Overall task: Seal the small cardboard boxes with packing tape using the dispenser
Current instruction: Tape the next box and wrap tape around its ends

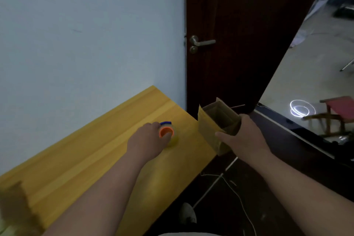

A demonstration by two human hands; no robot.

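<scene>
Head view: the yellow wooden surface (86, 159) runs from 7 o'clock up toward the centre, against the pale wall (86, 25), with a dark door (239, 25) at 12 to 1 o'clock. A small cardboard box (218, 126) sits at the surface's far corner, just right of centre, its flaps up and its mouth open toward the camera. The right hand (243, 136) has its grip clamped on the box, thumb across the near wall and fingers behind the far side. Another box, blurred, shows at 8 o'clock (13, 203). The tape dispenser (167, 131), orange core with a blue part at its top, lies on the surface at 9 o'clock from the box, close by but apart from it. The left hand (148, 140) is on the dispenser, fingers curled about it; whether the grip is fully closed I cannot tell.

The step looks like fetching the tape while steadying the box. To do it well, fold the flaps flat and hold them down first, set the box squarely on the surface rather than over its edge, then start the tape on a side wall and draw it across the seam
</scene>
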